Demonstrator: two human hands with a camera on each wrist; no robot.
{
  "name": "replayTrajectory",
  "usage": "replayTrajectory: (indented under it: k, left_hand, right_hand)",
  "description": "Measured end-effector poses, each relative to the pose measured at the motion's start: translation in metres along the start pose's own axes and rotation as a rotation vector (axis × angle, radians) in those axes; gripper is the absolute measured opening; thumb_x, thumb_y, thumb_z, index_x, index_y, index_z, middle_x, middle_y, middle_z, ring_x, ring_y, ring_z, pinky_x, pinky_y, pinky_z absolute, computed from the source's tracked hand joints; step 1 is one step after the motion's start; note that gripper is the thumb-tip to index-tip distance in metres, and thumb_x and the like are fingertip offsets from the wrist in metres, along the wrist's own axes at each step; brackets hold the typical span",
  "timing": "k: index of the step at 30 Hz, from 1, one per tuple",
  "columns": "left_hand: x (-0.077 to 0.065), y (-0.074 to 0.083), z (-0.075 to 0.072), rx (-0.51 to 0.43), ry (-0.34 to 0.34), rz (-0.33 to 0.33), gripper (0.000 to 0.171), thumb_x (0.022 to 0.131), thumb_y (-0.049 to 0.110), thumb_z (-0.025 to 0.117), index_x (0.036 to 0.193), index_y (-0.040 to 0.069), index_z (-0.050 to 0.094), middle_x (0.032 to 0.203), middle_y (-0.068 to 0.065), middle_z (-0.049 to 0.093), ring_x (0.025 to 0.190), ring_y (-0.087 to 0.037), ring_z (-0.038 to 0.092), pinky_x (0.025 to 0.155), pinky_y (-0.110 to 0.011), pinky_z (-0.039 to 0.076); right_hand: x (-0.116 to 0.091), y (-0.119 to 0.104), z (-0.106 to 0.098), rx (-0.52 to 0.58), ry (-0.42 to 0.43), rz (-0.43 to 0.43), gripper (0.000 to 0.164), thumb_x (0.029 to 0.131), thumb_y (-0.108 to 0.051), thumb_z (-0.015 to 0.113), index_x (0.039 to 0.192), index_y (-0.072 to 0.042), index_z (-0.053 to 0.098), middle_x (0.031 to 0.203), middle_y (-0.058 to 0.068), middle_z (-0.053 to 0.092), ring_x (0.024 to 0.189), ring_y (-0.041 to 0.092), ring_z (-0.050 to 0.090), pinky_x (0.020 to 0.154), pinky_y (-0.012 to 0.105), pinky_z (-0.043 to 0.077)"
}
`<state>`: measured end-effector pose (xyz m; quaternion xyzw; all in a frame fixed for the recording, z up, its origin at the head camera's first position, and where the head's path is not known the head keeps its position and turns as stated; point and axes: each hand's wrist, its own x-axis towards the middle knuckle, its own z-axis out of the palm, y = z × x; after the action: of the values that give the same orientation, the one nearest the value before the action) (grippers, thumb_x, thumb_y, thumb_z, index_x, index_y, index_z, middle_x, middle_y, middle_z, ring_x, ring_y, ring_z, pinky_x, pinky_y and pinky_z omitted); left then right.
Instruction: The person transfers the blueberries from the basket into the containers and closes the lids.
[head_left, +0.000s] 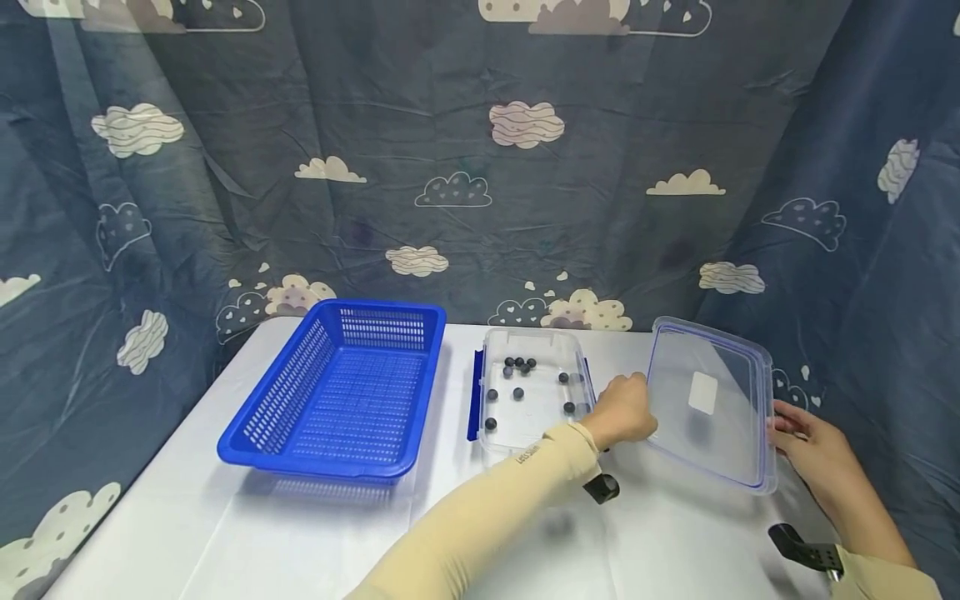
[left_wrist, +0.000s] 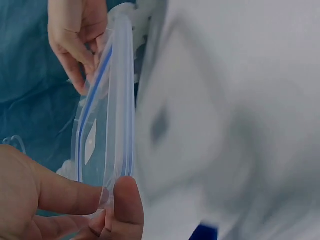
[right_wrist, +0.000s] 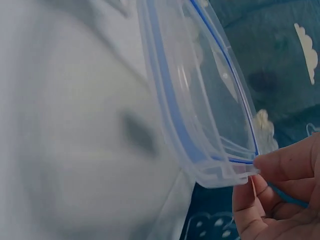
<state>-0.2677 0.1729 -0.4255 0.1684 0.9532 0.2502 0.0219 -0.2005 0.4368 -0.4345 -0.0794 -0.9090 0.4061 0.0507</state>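
A clear plastic lid (head_left: 675, 417) with a blue seal and a white label is held up off the table, tilted, between both hands. My left hand (head_left: 621, 408) pinches its left edge between thumb and fingers, as the left wrist view shows. At the opposite edge my right hand (head_left: 813, 450) pinches the rim; its thumb and fingertips (right_wrist: 270, 165) show at the corner in the right wrist view. Just left of the lid stands a clear container (head_left: 536, 425), uncovered, with several small dark blueberry-like balls (head_left: 518, 393) inside. The left forearm covers its near right corner.
A blue plastic basket (head_left: 360, 408) with slotted walls sits on the left of the white table (head_left: 300, 542). Blue side clips (head_left: 476, 396) fold out from the clear container. A cloud-patterned curtain (head_left: 450, 150) hangs behind and around the table.
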Motion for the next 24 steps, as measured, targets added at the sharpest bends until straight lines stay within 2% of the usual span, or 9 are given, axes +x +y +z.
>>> replayTrajectory:
  k: [3, 4, 7, 10, 11, 14, 19, 22, 24]
  left_hand:
    - [-0.004, -0.006, -0.024, -0.030, -0.010, 0.000, 0.041, 0.082, 0.012, 0.081, 0.120, 0.012, 0.066, 0.105, -0.002, 0.071, 0.093, -0.013, 0.066, 0.078, -0.024, 0.058]
    - [0.003, -0.015, -0.017, -0.050, 0.016, 0.021, 0.043, 0.080, 0.013, 0.081, 0.120, 0.013, 0.066, 0.102, -0.001, 0.071, 0.090, -0.012, 0.065, 0.076, -0.023, 0.057]
    - [0.002, -0.026, -0.033, -0.099, 0.014, 0.016, 0.055, 0.078, 0.008, 0.078, 0.131, 0.014, 0.065, 0.109, -0.003, 0.075, 0.093, -0.014, 0.068, 0.080, -0.022, 0.059]
    - [-0.008, -0.035, -0.053, -0.130, 0.024, 0.004, 0.070, 0.079, 0.007, 0.078, 0.147, 0.014, 0.060, 0.125, -0.005, 0.075, 0.103, -0.015, 0.069, 0.089, -0.022, 0.059]
    - [-0.019, -0.032, -0.072, -0.132, 0.006, -0.016, 0.073, 0.081, 0.004, 0.077, 0.151, 0.012, 0.057, 0.132, -0.007, 0.073, 0.109, -0.016, 0.069, 0.094, -0.022, 0.059]
    - [-0.027, -0.041, -0.091, -0.137, 0.044, -0.010, 0.075, 0.082, 0.003, 0.073, 0.154, 0.012, 0.055, 0.121, -0.004, 0.074, 0.112, -0.015, 0.066, 0.098, -0.022, 0.056]
    - [-0.034, -0.059, -0.114, -0.245, 0.066, 0.012, 0.080, 0.081, -0.005, 0.070, 0.157, 0.008, 0.051, 0.089, 0.001, 0.067, 0.074, -0.010, 0.071, 0.077, -0.017, 0.056]
    - [-0.038, -0.071, -0.124, -0.317, 0.067, 0.024, 0.080, 0.081, -0.010, 0.066, 0.157, 0.006, 0.050, 0.091, -0.002, 0.064, 0.052, -0.010, 0.068, 0.059, -0.017, 0.054]
    - [-0.041, -0.077, -0.131, -0.340, 0.078, 0.032, 0.080, 0.081, -0.013, 0.064, 0.158, 0.004, 0.050, 0.094, -0.006, 0.064, 0.052, -0.010, 0.067, 0.053, -0.018, 0.053]
  right_hand:
    - [0.004, -0.012, 0.004, 0.018, -0.009, -0.030, 0.061, 0.111, -0.011, 0.052, 0.161, 0.016, 0.029, 0.109, -0.006, 0.059, 0.088, -0.009, 0.053, 0.071, 0.005, 0.052]
    - [0.006, -0.016, 0.005, 0.031, -0.015, -0.036, 0.061, 0.112, -0.012, 0.052, 0.161, 0.015, 0.028, 0.109, -0.007, 0.059, 0.089, -0.010, 0.053, 0.072, 0.004, 0.052]
    - [0.009, -0.029, 0.011, 0.056, -0.033, -0.061, 0.062, 0.112, -0.013, 0.051, 0.162, 0.014, 0.027, 0.110, -0.012, 0.057, 0.090, -0.015, 0.051, 0.074, 0.003, 0.052]
    - [0.014, -0.042, 0.019, 0.086, -0.044, -0.078, 0.062, 0.112, -0.012, 0.051, 0.163, 0.013, 0.026, 0.113, -0.009, 0.057, 0.092, -0.013, 0.051, 0.076, 0.003, 0.052]
    - [0.016, -0.047, 0.022, 0.091, -0.046, -0.084, 0.062, 0.112, -0.013, 0.051, 0.164, 0.012, 0.026, 0.115, -0.006, 0.056, 0.093, -0.012, 0.051, 0.076, 0.002, 0.052]
    - [0.022, -0.061, 0.029, 0.110, -0.052, -0.112, 0.064, 0.112, -0.013, 0.051, 0.165, 0.010, 0.023, 0.120, 0.004, 0.055, 0.096, -0.006, 0.051, 0.077, 0.002, 0.052]
    - [0.030, -0.085, 0.038, 0.132, -0.089, -0.165, 0.072, 0.111, -0.013, 0.054, 0.170, 0.002, 0.016, 0.124, 0.010, 0.051, 0.099, -0.001, 0.050, 0.080, 0.001, 0.051]
    - [0.032, -0.096, 0.045, 0.144, -0.109, -0.188, 0.073, 0.111, -0.013, 0.054, 0.171, -0.001, 0.015, 0.124, 0.008, 0.050, 0.100, 0.001, 0.050, 0.081, 0.001, 0.050]
    - [0.035, -0.102, 0.049, 0.156, -0.121, -0.199, 0.073, 0.111, -0.015, 0.055, 0.171, -0.003, 0.016, 0.124, 0.007, 0.049, 0.102, 0.003, 0.050, 0.083, 0.001, 0.050]
